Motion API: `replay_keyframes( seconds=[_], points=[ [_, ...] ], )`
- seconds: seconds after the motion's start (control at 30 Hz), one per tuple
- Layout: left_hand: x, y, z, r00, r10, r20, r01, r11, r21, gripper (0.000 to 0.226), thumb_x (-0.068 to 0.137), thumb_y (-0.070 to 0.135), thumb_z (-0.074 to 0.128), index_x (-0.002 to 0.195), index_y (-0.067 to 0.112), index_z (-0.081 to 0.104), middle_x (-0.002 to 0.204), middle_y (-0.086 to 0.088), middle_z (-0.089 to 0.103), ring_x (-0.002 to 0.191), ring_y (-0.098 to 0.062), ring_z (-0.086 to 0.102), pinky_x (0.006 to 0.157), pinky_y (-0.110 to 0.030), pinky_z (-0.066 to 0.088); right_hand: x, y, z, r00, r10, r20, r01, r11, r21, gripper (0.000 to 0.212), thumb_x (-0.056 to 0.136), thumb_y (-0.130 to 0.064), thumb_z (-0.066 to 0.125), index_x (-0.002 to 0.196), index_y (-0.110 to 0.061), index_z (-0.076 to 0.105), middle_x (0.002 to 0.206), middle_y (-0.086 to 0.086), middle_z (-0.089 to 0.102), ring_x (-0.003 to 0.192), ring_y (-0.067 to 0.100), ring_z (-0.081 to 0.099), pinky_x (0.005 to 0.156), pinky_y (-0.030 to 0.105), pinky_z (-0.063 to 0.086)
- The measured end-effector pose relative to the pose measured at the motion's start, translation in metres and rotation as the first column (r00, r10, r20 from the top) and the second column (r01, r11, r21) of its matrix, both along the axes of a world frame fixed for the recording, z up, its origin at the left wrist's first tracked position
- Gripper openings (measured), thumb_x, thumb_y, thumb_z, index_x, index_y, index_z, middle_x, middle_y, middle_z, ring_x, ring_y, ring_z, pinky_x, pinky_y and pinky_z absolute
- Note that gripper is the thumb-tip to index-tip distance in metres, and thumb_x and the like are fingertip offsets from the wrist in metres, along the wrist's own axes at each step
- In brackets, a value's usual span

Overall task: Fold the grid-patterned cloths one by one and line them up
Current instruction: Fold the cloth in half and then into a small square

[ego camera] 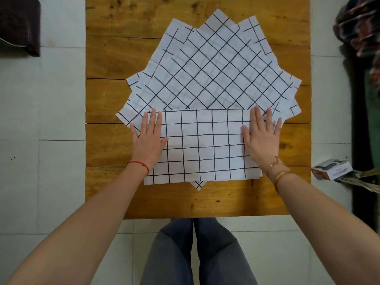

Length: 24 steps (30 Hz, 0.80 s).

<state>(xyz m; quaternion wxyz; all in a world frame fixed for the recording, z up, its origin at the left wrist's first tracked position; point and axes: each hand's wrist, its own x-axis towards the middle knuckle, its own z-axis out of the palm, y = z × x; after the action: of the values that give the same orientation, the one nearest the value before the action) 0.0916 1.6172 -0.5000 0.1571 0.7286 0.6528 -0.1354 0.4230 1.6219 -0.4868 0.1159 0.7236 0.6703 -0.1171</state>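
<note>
A white cloth with a black grid, folded in half into a wide rectangle, lies on the wooden table nearest me. My left hand presses flat on its left end, fingers straight and spread. My right hand presses flat on its right end in the same way. Beneath and beyond the folded cloth lies a fanned stack of several unfolded grid cloths, their corners sticking out at different angles. One corner of the stack pokes out under the folded cloth's near edge.
The table stands on a white tiled floor. A small cardboard box lies on the floor off the table's right edge, with dark furniture and clothing behind it. A dark object sits at the top left. My legs show below the table's near edge.
</note>
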Motion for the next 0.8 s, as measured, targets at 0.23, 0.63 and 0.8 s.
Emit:
replay_keyframes(
  seconds=[0.23,0.63,0.8],
  points=[
    [0.002,0.003,0.007,0.994,0.06,0.095,-0.062,0.998,0.011,0.074,0.099,0.041,0.044,0.155,0.016,0.003,0.163,-0.008,-0.006,0.15,-0.029,-0.002,0.12,-0.05,0.007,-0.006,0.002,0.002,0.994,-0.076,-0.078,0.077,0.997,0.015,0.065,0.1,-0.051,0.015,0.153,-0.013,0.008,0.161,0.002,0.004,0.148,0.027,-0.006,0.118,0.055,-0.002],
    [0.016,-0.051,0.028,0.513,0.784,0.348,-0.821,0.567,-0.068,0.042,0.087,0.034,0.065,0.117,0.008,0.052,0.115,-0.011,0.057,0.112,-0.028,0.048,0.09,-0.046,0.049,-0.078,-0.039,0.015,0.897,0.36,-0.258,-0.368,0.93,0.019,0.059,0.099,-0.033,0.039,0.151,-0.013,0.02,0.159,0.005,0.018,0.147,0.028,0.011,0.118,0.05,0.015],
    [0.015,-0.05,0.032,0.461,0.822,0.335,-0.844,0.523,-0.121,0.037,0.086,0.037,0.066,0.11,0.01,0.056,0.11,-0.009,0.059,0.106,-0.028,0.054,0.087,-0.048,0.051,-0.088,-0.05,0.009,0.913,0.321,-0.254,-0.347,0.936,-0.064,0.057,0.1,-0.029,0.033,0.152,-0.014,0.015,0.16,0.004,0.013,0.147,0.027,0.008,0.119,0.049,0.015]
  ],
)
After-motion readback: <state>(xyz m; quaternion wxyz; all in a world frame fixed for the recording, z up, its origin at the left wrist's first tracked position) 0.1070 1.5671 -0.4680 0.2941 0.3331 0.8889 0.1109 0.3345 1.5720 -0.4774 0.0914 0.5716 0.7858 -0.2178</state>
